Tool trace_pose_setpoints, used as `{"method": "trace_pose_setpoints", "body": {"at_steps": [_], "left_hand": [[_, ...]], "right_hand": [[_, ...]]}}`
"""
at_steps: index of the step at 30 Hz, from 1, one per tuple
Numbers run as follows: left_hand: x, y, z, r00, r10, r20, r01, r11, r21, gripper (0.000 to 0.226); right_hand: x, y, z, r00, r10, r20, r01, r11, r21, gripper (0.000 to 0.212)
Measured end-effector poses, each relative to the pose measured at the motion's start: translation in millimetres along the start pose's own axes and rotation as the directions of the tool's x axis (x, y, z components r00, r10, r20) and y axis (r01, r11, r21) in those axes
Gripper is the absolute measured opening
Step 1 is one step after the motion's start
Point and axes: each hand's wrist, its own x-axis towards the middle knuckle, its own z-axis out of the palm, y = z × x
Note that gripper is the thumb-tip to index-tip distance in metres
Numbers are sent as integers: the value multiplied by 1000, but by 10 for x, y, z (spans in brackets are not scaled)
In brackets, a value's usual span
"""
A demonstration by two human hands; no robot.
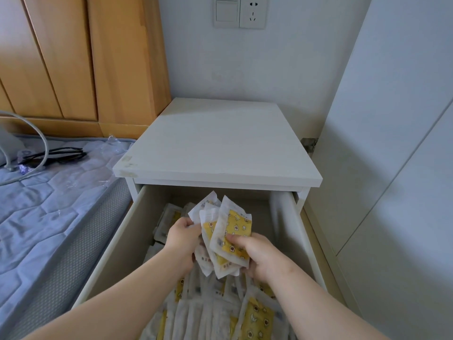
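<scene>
Open drawer [115,246]: entry from above, between its left and right walls. The nightstand top [220,148] overhangs the far end and blocks reach from above there. Loose packets [213,315] cover the near floor; stacked packets [169,217] line the far left. Bare floor shows at far right. The left hand [182,238] and right hand [257,253], each gripping a bundle of packets [232,231], fill the middle. The bed [49,217] lies just beside on the left, and the white cabinet [392,168] stands near on the right.

Fanned bunch of flat white plastic sachets with yellow patterned panels [226,231], held upright above open white drawer [117,244], corners splayed upward; more identical sachets [220,315] lie packed inside it below.
</scene>
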Motion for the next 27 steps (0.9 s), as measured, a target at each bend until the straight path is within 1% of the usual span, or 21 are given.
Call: {"method": "trace_pose_setpoints", "body": {"at_steps": [2, 5, 7, 8, 10, 14, 17, 20, 23, 25, 27], "left_hand": [[63, 14, 69, 1000, -22, -6, 22, 999, -45, 3], [157, 66, 129, 998, -63, -2, 62, 988, -138, 4], [245, 100, 106, 997, -70, -38, 62, 982, -177, 13], [297, 121, 87, 995, -75, -60, 62, 979, -194, 15], [385, 156, 30, 993, -78, -92, 56, 973, -225, 11], [529, 158, -93, 989, -85, -121, 56, 973, -224, 9], [610, 125, -173, 985, -111, -128, 79, 969, -235, 4], [681, 86, -227, 980, -131, -148, 97, 971, -219, 17], [738, 55, -253, 977, -143, -156, 110, 973, -204, 19], [753, 54, -251, 976, -141, -166, 107, 975, -197, 19], [770, 51, -246, 976, -135, -170, 101, 976, -195, 16]], "right_hand": [[57, -27, -14, 999, 34, 15, -35, 998, 45, 22], [162, -86, -74, 997, 68, 24, -70, 996, 52, 23], [249, -103, -121, 997, 70, 21, -71, 992, 101, 26], [300, -106, -139, 998, 63, 8, -63, 988, 140, 27], [410, -116, -155, 998, 36, -48, -25, 977, 211, 26], [643, -156, -148, 986, -34, -164, 67, 976, 206, 27], [812, -143, -176, 958, -85, -273, 119, 987, 110, 22], [933, -136, -205, 923, -153, -354, 146, 988, -48, 22], [1024, -121, -227, 901, -172, -397, 120, 981, -152, 26], [1085, -96, -241, 895, -197, -400, 66, 946, -319, 22], [1120, -76, -229, 902, -196, -385, 18, 907, -420, 18]]}}
